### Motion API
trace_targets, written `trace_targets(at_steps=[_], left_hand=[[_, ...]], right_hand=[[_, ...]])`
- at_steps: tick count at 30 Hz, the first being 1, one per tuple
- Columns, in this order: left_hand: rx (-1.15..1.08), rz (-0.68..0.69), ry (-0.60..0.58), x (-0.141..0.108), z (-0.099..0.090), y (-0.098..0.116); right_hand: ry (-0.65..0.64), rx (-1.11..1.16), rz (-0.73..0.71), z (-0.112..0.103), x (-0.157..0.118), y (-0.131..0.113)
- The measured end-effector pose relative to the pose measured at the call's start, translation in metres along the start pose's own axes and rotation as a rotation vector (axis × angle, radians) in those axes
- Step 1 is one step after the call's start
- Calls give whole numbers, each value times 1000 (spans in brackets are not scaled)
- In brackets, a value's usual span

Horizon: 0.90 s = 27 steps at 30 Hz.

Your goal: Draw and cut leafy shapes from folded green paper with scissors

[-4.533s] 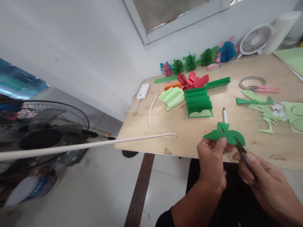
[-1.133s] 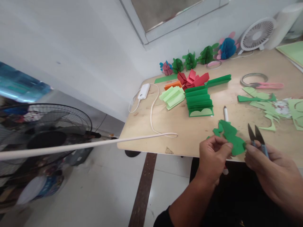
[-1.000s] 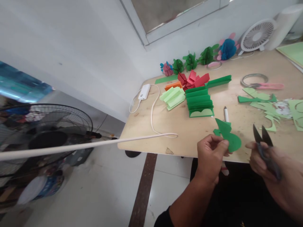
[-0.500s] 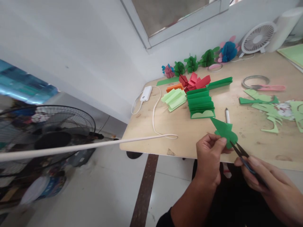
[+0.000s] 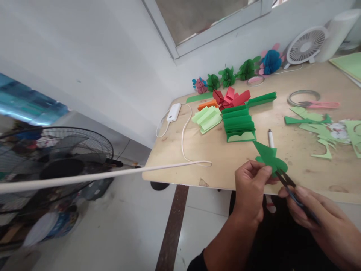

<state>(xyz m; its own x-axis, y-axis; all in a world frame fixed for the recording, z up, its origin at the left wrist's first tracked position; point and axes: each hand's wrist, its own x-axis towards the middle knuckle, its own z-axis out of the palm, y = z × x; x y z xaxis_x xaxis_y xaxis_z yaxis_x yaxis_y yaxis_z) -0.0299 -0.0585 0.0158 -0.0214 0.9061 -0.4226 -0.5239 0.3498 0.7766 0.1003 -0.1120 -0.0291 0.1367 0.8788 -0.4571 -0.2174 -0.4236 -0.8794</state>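
Observation:
Pinched between the thumb and fingers of my left hand (image 5: 252,180) is a piece of green paper (image 5: 267,157), partly cut, with a pointed tip and rounded lobes. My right hand (image 5: 316,210) is closed around a pair of dark scissors (image 5: 293,194). Their blades are slightly apart at the lower right edge of the paper, close to my left fingertips. Just beyond the paper lies a white marker (image 5: 270,138). A dark green pleated paper stack (image 5: 239,122) sits farther back, with a light green scalloped piece on its front.
Light green folded paper (image 5: 207,118), red folded paper (image 5: 232,98) and green offcuts (image 5: 318,128) lie on the table (image 5: 169,158). Pink scissors (image 5: 324,104) rest by a tape ring (image 5: 303,97). A white cable (image 5: 113,175) crosses the left edge. Behind stands a small fan (image 5: 307,46).
The scissor blades have closed somewhat on the green paper, and its right lobe has swung out to the right. Both hands stay nearly in place.

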Motion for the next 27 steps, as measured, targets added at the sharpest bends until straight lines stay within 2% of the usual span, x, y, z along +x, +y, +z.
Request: trace_targets(at_steps=[3,8,19,27], left_hand=[[30,-1,-9,0,0,-1],[89,-5,-14,0,0,-2],[121,-26,-49,2,-1,1],[101,-61,-65,4,0,1]], right_hand=[[-42,4,47,5,-2,-8],[5,30,117,11,-3,-18],[-60,30,87,13,-2,-23],[-55,64,122,14,0,-16]])
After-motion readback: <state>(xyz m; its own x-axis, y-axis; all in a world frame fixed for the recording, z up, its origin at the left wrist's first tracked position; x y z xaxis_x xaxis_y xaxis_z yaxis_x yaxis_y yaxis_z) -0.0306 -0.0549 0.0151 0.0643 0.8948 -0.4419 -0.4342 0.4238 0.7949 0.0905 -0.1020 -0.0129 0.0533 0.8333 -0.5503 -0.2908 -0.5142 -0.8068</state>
